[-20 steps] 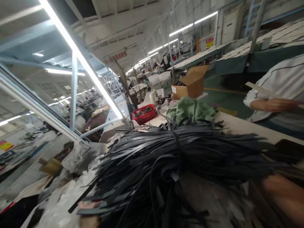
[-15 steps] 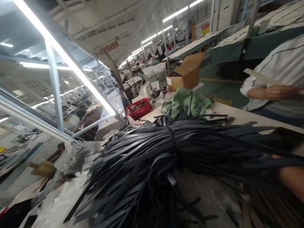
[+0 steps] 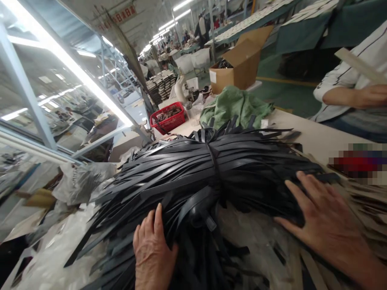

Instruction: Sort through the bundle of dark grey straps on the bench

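The left hand [image 3: 154, 251] lies palm down on the near side of a big bundle of black straps [image 3: 211, 169], fingers together and curled lightly over the straps under them, not clamped. The right hand [image 3: 322, 219] rests flat on the bundle's right end, fingers spread apart, their tips pressing into the strap ends. Between the two hands sits a tangle of looped straps and a patch of clear plastic sheet [image 3: 256, 237]. A black tie [image 3: 213, 159] cinches the bundle just beyond the left fingertips, so the straps fan out to both sides. The left ends splay past the left hand over crumpled plastic bags [image 3: 78, 181] at the table's left edge. Past the right fingertips the pale table [image 3: 314, 137] shows a bare strip running to its far edge. Beyond the bundle, well apart from both hands, lie a green cloth [image 3: 236, 105], a red basket [image 3: 167, 118] and an open cardboard box [image 3: 238, 64]. To the right of the right fingers lie tan strips [image 3: 365, 201]. Across the far edge a co-worker's hand [image 3: 370, 96] holds a pale flat stick [image 3: 359, 64]
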`<action>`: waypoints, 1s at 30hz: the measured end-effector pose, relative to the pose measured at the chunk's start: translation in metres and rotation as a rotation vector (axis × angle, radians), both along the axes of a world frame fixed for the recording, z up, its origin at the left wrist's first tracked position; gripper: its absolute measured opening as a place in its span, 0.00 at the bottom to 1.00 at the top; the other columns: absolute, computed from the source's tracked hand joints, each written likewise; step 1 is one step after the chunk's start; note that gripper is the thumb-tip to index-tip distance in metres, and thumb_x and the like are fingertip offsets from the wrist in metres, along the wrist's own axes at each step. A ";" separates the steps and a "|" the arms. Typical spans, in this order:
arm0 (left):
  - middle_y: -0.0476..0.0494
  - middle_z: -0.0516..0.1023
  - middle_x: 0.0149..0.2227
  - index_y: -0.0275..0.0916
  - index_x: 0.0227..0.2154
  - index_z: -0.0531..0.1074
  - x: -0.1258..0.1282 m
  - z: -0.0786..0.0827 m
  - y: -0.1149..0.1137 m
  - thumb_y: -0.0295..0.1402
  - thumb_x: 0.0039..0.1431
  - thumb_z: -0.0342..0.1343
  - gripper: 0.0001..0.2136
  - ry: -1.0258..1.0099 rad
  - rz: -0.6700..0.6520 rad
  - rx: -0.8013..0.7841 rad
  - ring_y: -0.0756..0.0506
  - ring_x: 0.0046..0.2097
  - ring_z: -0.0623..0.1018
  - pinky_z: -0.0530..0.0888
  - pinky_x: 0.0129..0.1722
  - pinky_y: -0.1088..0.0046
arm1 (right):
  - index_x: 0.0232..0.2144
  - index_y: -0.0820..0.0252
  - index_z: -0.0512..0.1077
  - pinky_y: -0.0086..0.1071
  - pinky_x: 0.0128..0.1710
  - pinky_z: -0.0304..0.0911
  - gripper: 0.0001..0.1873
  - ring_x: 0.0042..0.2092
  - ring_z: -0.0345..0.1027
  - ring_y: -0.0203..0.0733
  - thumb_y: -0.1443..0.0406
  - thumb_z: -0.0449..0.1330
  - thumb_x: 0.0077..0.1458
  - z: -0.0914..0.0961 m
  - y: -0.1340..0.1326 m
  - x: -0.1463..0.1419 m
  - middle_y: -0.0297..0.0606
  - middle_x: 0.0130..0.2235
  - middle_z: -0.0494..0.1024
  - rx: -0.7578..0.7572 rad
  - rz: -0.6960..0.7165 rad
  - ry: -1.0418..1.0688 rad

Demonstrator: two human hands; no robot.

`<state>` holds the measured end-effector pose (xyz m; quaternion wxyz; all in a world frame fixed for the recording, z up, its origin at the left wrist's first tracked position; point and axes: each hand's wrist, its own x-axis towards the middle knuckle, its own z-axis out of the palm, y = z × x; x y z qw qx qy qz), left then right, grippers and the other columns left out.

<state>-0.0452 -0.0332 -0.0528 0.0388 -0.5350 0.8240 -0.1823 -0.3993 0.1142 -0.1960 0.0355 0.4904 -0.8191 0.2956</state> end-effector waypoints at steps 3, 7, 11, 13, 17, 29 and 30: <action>0.37 0.70 0.53 0.40 0.63 0.55 0.012 0.009 -0.015 0.22 0.46 0.55 0.38 -0.023 -0.069 0.078 0.37 0.52 0.72 0.70 0.53 0.58 | 0.69 0.47 0.30 0.61 0.61 0.51 0.52 0.64 0.53 0.66 0.60 0.55 0.50 -0.020 -0.032 -0.018 0.51 0.68 0.51 0.003 0.066 0.104; 0.41 0.73 0.50 0.43 0.59 0.61 0.019 0.023 -0.039 0.20 0.43 0.56 0.36 -0.049 -0.163 0.161 0.38 0.49 0.73 0.71 0.49 0.61 | 0.63 0.58 0.48 0.50 0.53 0.65 0.42 0.54 0.66 0.63 0.68 0.55 0.45 -0.020 -0.071 -0.046 0.57 0.55 0.68 -0.009 0.205 0.169; 0.41 0.74 0.48 0.42 0.55 0.64 0.015 0.052 -0.070 0.22 0.44 0.56 0.31 -0.091 -0.242 0.126 0.38 0.48 0.74 0.72 0.48 0.60 | 0.53 0.66 0.63 0.44 0.53 0.63 0.23 0.51 0.67 0.58 0.72 0.51 0.53 0.015 -0.104 -0.061 0.56 0.50 0.73 -0.068 0.245 0.229; 0.40 0.74 0.47 0.42 0.54 0.65 0.012 0.071 -0.090 0.25 0.46 0.56 0.28 -0.131 -0.259 0.059 0.37 0.46 0.75 0.73 0.45 0.60 | 0.51 0.68 0.65 0.41 0.53 0.61 0.19 0.51 0.66 0.55 0.73 0.49 0.57 0.034 -0.124 -0.066 0.54 0.50 0.73 -0.067 0.250 0.232; 0.39 0.75 0.46 0.41 0.55 0.65 0.007 0.092 -0.126 0.30 0.51 0.54 0.25 -0.194 -0.258 -0.026 0.35 0.45 0.76 0.73 0.44 0.58 | 0.53 0.66 0.66 0.39 0.53 0.59 0.18 0.51 0.64 0.51 0.73 0.49 0.62 0.054 -0.172 -0.076 0.49 0.52 0.72 -0.036 0.253 0.217; 0.32 0.71 0.53 0.36 0.60 0.55 0.027 0.013 -0.122 0.27 0.56 0.53 0.28 -0.164 -0.211 -0.148 0.35 0.52 0.72 0.70 0.49 0.57 | 0.54 0.68 0.65 0.41 0.50 0.63 0.20 0.51 0.64 0.53 0.73 0.45 0.62 -0.007 -0.220 -0.060 0.52 0.54 0.70 -0.048 0.195 0.152; 0.32 0.71 0.52 0.36 0.60 0.55 0.031 0.009 -0.122 0.27 0.55 0.53 0.29 -0.163 -0.223 -0.144 0.35 0.52 0.72 0.70 0.50 0.57 | 0.54 0.68 0.65 0.41 0.49 0.64 0.20 0.51 0.64 0.53 0.73 0.45 0.61 -0.011 -0.220 -0.060 0.52 0.54 0.69 -0.050 0.194 0.157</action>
